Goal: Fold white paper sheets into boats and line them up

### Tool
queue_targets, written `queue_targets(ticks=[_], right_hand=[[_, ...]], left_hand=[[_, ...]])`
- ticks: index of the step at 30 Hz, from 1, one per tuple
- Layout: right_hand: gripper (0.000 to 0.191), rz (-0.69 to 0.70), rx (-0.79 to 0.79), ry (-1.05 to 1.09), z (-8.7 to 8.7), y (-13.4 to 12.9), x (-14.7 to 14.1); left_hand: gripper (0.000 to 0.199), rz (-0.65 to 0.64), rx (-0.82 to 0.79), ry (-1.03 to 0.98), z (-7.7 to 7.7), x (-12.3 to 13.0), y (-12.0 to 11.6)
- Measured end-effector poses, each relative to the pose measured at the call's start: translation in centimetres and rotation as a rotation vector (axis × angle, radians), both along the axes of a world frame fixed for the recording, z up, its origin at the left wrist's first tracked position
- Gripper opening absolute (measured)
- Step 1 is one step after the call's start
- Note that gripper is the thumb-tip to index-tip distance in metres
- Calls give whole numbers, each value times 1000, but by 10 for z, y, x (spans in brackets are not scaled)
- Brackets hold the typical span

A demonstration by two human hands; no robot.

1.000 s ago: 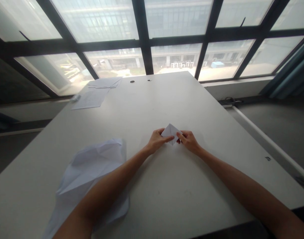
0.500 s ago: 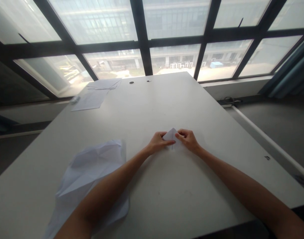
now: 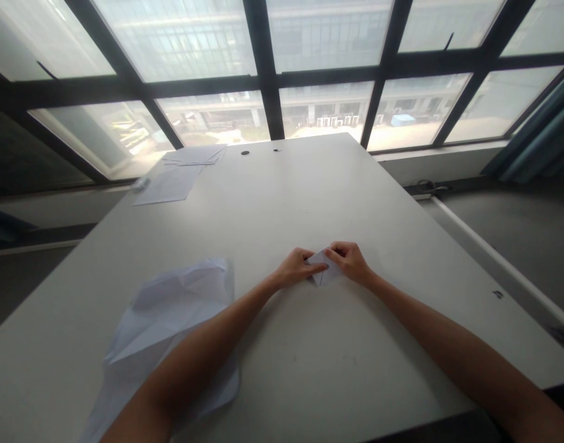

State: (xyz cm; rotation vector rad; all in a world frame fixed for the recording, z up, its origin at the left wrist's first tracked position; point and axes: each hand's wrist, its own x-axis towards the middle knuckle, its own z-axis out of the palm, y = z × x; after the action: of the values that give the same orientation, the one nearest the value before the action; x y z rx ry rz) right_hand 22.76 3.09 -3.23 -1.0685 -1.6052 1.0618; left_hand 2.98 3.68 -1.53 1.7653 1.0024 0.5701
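At mid-worktop point(image 3: 337, 369), a folded white paper piece point(image 3: 326, 275) sits between both hands, long axis roughly crosswise, one point toward the near edge. Left hand point(image 3: 297, 267) and right hand point(image 3: 350, 259) are closed on it, pinching opposite ends; neither is clearly nearer. A creased paper sheet point(image 3: 171, 307) lies under the left forearm point(image 3: 194, 363); loose papers point(image 3: 169, 184) lie far left.

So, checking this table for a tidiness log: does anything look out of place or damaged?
The large white paper sheet at the near left stands out: it is rumpled and creased, unlike the flat sheets at the far end. The small folded paper between the left hand and right hand looks intentionally creased.
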Motion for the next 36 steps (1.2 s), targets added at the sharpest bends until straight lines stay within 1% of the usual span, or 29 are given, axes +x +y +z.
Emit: queue_targets(ticks=[2,3,5,8,10,13,16,18,22,25,28,31,34,36], right_hand=[[47,-15,3,1,0,1,0],[47,-17,2,10,0,1,0],[50,-7,-19,24,1,1,0],[52,68,-71,-22,2,1,0],[49,135,-79,-95,3,-1,0],[46,182,-64,-153,3,-3,0],[46,137,-39,-154,1,-4,0],[43,113,-20,-157,1,-4,0],[38,125,-14,-192,0,-3,-2],[40,116,-25,-194,-1,-4,-1],[40,75,-15,-150,-2,-4,1],[39,23,-22,-94,-2,-3,3],[40,6,-40,-67,-3,-2,3],[39,21,-46,-63,-4,-1,3]], left_hand=[[50,14,-35,-10,0,1,0],[50,43,-51,-32,1,1,0],[49,155,-70,-123,1,2,0],[46,341,-97,-317,1,3,0],[45,393,-124,-393,0,3,1],[43,391,-142,-408,-1,3,2],[42,345,-134,-385,-1,3,2],[42,337,-123,-366,-1,3,2],[42,367,-105,-341,-3,3,3],[45,315,-103,-354,-3,2,3],[49,256,-174,-394,-4,0,6],[54,267,-260,-444,-6,-3,9],[55,302,-272,-482,-8,-4,11],[56,287,-266,-504,-9,-4,11]])
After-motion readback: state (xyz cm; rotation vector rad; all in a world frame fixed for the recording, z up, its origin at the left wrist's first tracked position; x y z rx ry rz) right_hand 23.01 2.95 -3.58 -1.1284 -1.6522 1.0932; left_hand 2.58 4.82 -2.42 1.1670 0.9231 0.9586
